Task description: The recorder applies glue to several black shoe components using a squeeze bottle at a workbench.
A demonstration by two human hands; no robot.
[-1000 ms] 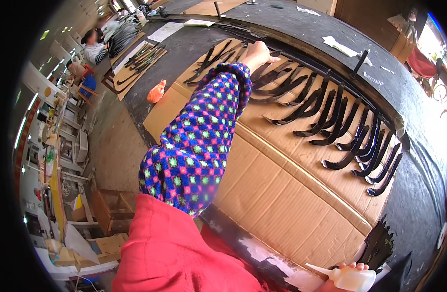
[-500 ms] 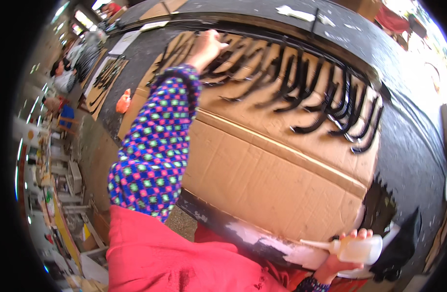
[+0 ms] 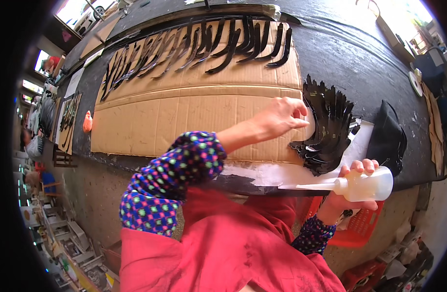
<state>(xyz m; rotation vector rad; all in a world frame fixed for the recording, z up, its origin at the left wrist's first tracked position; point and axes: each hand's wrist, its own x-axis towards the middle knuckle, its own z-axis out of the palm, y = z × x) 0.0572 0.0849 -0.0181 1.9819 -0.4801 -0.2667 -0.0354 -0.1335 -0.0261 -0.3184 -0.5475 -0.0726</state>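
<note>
My left hand (image 3: 283,117) is over the right part of the cardboard, its fingers curled loosely inward with nothing visible in them. Just beside its fingertips lies a fanned pile of black curved strips (image 3: 328,129). Low on the right, my right hand (image 3: 352,187) is wrapped round a translucent squeeze bottle (image 3: 369,184), tipped on its side with its long thin nozzle pointing left. Similar black curved strips (image 3: 228,56) are spread in a row along the far part of the brown cardboard sheet (image 3: 184,114).
A black cloth (image 3: 386,136) lies right of the pile. The dark table (image 3: 325,53) extends beyond the cardboard. An orange bundle (image 3: 87,121) sits at the left, near more strips on a smaller board (image 3: 67,121). Under the table's near edge stands a red plastic basket (image 3: 357,226).
My left hand has come back from the far row of strips to beside the pile on the right. The view has swung to the right. The bottle remains in my right hand.
</note>
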